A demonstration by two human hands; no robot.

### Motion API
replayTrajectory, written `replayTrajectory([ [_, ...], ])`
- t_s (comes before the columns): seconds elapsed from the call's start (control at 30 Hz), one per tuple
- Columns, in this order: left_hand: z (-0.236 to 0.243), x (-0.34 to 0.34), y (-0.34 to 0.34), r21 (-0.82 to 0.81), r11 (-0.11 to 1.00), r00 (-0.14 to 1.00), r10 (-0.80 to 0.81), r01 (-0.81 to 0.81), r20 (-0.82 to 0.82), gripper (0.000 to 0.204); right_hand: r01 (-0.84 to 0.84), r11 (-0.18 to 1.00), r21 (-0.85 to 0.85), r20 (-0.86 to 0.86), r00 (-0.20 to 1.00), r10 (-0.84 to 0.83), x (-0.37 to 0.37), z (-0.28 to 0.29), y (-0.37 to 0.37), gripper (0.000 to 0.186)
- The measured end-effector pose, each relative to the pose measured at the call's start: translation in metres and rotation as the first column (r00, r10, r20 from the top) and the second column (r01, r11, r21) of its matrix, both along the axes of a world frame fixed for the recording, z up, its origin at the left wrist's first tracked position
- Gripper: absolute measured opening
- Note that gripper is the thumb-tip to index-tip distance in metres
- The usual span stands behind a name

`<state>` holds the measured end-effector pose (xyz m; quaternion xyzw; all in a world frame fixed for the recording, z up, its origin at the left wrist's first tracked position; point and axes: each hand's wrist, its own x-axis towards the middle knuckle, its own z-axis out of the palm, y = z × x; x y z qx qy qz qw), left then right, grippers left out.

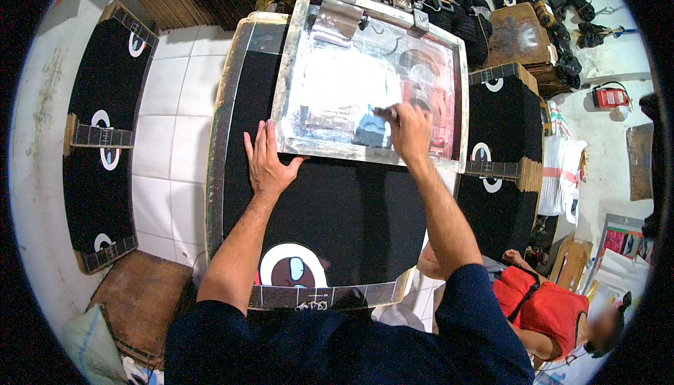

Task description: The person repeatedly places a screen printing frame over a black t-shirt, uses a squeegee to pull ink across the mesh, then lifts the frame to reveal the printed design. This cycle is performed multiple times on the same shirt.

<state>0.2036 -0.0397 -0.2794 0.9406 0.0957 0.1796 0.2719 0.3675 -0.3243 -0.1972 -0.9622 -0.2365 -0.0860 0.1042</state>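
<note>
Framed mesh screen (379, 76) lies on the far half of the black cloth (344, 209) on the desk (216, 174). Nearest edge: marked strip (351, 294), small white marks, unreadable. Just past it, one eye print (293, 273) in white, brown and light blue looks finished. Left hand (268, 164): fingers spread, gripping nothing, on cloth by the frame's near-left corner. Right hand (411, 129): fingers closed on a dark tool (386, 113) over the mesh. Light-blue patch (372, 129) by it, ink or glare, can't tell. Print under screen hidden; I'd call this pass unfinished. Side panels left (102, 87) and right (495, 129) already carry eyes. Faint letter-like marks on mesh, illegible. Red extinguisher (611, 97) at far right: no label readable. No brands legible.
</note>
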Motion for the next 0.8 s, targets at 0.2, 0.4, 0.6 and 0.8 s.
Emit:
replayTrajectory([
  [0.2, 0.002, 0.000, 0.000, 0.034, 0.999, 1.000, 0.005, -0.004, -0.023, 0.128, -0.198, 0.954, -0.227, -0.262, 0.955, 0.136, -0.055, 0.019, -0.027, 0.058],
  [0.4, 0.006, 0.003, -0.002, 0.048, 0.999, 0.996, 0.019, -0.015, -0.082, 0.134, -0.218, 0.970, 0.109, 0.025, 0.976, 0.217, 0.139, -0.009, 0.061, 0.058],
  [0.6, 0.006, 0.005, -0.001, 0.084, 0.996, 0.994, 0.003, 0.007, -0.113, 0.132, -0.098, 0.981, -0.165, 0.025, 0.994, 0.103, 0.247, -0.030, 0.171, 0.107],
  [0.8, 0.005, 0.004, 0.000, 0.061, 0.998, 0.996, -0.009, 0.014, -0.090, 0.128, -0.150, 0.937, -0.316, -0.148, 0.983, 0.108, 0.214, 0.010, 0.184, 0.077],
])
